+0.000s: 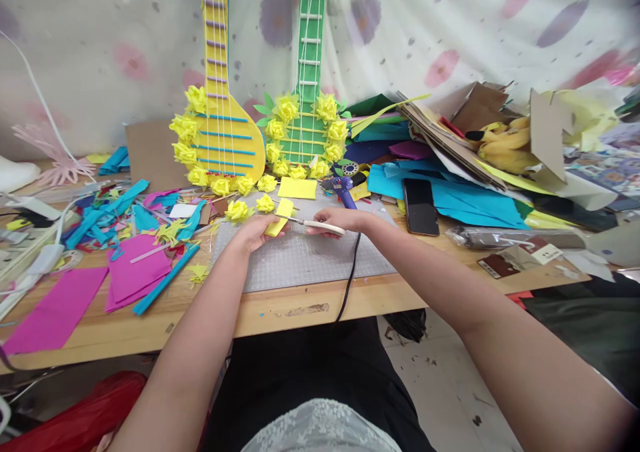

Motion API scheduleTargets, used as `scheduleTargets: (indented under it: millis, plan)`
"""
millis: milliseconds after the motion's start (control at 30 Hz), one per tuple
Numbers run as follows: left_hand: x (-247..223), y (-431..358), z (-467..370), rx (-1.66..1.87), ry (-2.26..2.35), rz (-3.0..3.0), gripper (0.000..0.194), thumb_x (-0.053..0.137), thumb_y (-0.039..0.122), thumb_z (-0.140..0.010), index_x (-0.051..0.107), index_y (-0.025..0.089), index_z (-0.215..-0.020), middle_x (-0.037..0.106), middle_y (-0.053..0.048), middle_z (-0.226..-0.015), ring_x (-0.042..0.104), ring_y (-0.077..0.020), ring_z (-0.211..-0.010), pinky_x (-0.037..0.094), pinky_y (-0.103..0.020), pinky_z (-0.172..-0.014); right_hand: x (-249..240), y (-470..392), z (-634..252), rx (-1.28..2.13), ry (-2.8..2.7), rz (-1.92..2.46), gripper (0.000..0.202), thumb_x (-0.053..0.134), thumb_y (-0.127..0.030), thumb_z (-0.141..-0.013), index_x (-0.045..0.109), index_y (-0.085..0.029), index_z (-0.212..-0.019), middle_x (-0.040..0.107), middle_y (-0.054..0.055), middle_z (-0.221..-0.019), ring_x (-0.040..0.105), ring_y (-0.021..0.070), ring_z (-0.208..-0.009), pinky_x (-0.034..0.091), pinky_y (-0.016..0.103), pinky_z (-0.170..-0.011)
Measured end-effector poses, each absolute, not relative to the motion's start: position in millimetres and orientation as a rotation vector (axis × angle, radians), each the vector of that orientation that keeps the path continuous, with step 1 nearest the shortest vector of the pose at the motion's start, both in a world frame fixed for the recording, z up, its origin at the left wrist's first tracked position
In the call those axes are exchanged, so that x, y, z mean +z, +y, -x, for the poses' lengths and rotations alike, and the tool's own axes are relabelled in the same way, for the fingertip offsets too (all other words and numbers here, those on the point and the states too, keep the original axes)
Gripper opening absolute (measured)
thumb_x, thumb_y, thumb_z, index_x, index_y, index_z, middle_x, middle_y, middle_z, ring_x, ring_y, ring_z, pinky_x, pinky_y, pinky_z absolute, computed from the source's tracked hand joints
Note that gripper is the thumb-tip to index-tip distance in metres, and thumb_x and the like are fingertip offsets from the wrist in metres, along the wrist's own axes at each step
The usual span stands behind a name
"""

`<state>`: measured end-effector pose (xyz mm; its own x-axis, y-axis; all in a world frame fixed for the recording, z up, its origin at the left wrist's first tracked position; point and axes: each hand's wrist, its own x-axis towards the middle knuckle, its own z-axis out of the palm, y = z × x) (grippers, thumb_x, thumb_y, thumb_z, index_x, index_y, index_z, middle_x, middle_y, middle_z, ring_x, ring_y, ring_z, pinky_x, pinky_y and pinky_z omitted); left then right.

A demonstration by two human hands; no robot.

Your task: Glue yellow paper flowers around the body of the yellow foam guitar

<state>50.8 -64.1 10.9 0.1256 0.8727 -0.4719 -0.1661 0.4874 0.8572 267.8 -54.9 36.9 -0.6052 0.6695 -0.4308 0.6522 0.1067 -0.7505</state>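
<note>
My left hand (260, 232) pinches a small yellow paper piece (281, 217) over the grey cutting mat (300, 269). In my right hand (345, 219) is a pair of scissors (325, 228) with pale handles, its blades reaching to the paper's right side. Just behind lies another yellow paper sheet (297, 188). Loose yellow paper flowers (239, 211) sit left of it. A yellow paper guitar-like shape (235, 139) and a green one (311, 122), both edged with yellow flowers, lean against the backdrop.
A purple glue gun (344, 191) stands behind my right hand, its black cord (353, 272) crossing the mat. Magenta sheets (137, 269) and coloured scraps cover the left side. To the right are a phone (421, 205), blue paper (480, 202) and piled cardboard (547, 132).
</note>
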Motion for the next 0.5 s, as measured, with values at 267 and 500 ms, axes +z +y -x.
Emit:
scheduleTargets:
  millis: [267, 500]
  plan:
    - [19.8, -63.8, -37.5, 0.84, 1.227, -0.71, 0.025, 0.05, 0.004, -0.078, 0.064, 0.005, -0.098, 0.072, -0.014, -0.081, 0.069, -0.0188, -0.067, 0.054, -0.022, -0.049, 42.6, -58.3, -267.4, 1.601, -2.229, 1.305, 0.053, 0.061, -0.069, -0.07, 0.047, -0.018, -0.066, 0.048, -0.003, -0.056, 0.043, 0.0072, -0.047, 0.034, 0.023, -0.046]
    - [15.9, -54.4, -32.4, 1.249, 1.182, -0.607, 0.016, 0.047, 0.007, -0.079, 0.062, 0.006, -0.086, 0.069, -0.01, -0.069, 0.068, -0.0168, -0.069, 0.057, -0.024, -0.064, 29.9, -46.6, -242.1, 0.51, -2.113, 2.043, 0.036, 0.057, -0.041, -0.083, 0.05, -0.012, -0.103, 0.063, 0.021, -0.102, 0.061, 0.0299, -0.097, 0.046, 0.034, -0.075]
